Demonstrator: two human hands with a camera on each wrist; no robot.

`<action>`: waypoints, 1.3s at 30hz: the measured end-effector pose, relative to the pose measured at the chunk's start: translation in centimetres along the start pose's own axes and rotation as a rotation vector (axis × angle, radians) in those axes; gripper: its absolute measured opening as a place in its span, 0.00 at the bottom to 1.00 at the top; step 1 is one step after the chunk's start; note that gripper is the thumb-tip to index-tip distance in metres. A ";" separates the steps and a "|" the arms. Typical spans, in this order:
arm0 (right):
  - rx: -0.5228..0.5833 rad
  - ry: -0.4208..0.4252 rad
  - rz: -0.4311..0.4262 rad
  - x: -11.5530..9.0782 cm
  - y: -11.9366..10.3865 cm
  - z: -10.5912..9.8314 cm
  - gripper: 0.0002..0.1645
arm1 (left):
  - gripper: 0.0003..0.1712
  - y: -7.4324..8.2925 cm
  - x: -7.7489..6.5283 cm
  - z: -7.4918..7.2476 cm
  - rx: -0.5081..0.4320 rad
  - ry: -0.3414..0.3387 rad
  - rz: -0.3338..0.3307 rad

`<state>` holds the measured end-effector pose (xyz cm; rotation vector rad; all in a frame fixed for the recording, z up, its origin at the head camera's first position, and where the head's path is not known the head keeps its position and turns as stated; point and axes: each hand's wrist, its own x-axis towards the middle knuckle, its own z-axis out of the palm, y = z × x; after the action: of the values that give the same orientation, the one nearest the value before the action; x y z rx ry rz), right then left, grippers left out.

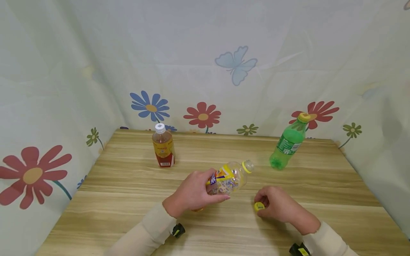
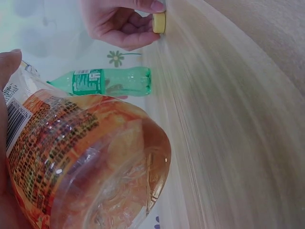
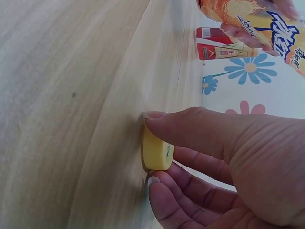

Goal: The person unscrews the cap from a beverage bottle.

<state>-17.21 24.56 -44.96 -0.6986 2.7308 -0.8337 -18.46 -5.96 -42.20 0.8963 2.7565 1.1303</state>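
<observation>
My left hand grips a clear plastic bottle with a yellow and orange label. The bottle is tilted, its uncapped mouth pointing up and to the right. Its rounded base fills much of the left wrist view, above the tabletop. At the table surface, my right hand pinches a yellow bottle cap between thumb and fingers. In the right wrist view the cap is at the wood, its printed top turned away from the table.
A green bottle with a yellow cap stands at the back right of the wooden table. Toward the back left is a bottle of amber drink with a white cap. Flower-printed cloth hangs behind and along both sides.
</observation>
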 end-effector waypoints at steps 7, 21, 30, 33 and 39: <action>0.002 -0.006 0.043 -0.1 -0.2 -0.1 0.19 | 0.32 0.0 0.1 0.2 -0.005 -0.005 0.000; 0.097 0.141 0.033 0.8 -1.7 -3.5 0.27 | 0.32 0.2 0.2 0.2 0.013 0.005 0.009; 0.402 0.271 -0.123 2.5 -4.5 -4.0 0.38 | 0.36 0.5 0.6 0.2 -0.054 0.015 -0.031; 0.547 0.225 -0.210 2.8 -5.4 -3.7 0.43 | 0.36 0.6 0.8 0.1 -0.065 0.030 -0.023; 0.779 0.142 -0.346 3.5 -7.1 -2.4 0.49 | 0.33 0.8 0.9 0.4 -0.057 0.035 0.027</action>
<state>-18.38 18.81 -39.14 -0.9395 2.1066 -1.9213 -18.70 -4.77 -41.78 0.9193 2.7322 1.2345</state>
